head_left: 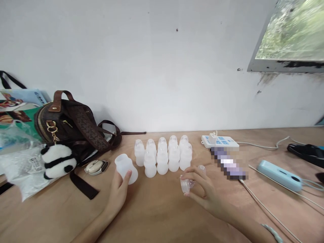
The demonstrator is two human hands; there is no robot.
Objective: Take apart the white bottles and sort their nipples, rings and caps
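My left hand (120,189) is closed around a frosted white bottle (124,167) that has no cap on it and tilts to the left above the table. Between the fingertips of my right hand (202,189) is a clear bottle cap (185,185), turned on its side. A small clear piece (201,168) shows just behind the right fingers; whether it touches them I cannot tell. Ahead of both hands, several frosted bottles with clear domed caps (162,161) stand upright in two close rows on the wooden table (162,212).
To the left are a brown backpack (73,125), a panda plush (59,161), a plastic bag (22,168) and a computer mouse (93,167). At the right lie a power strip (229,142), a blurred phone (229,163), a light blue device (279,175) and cables. A wall (162,84) borders the back.
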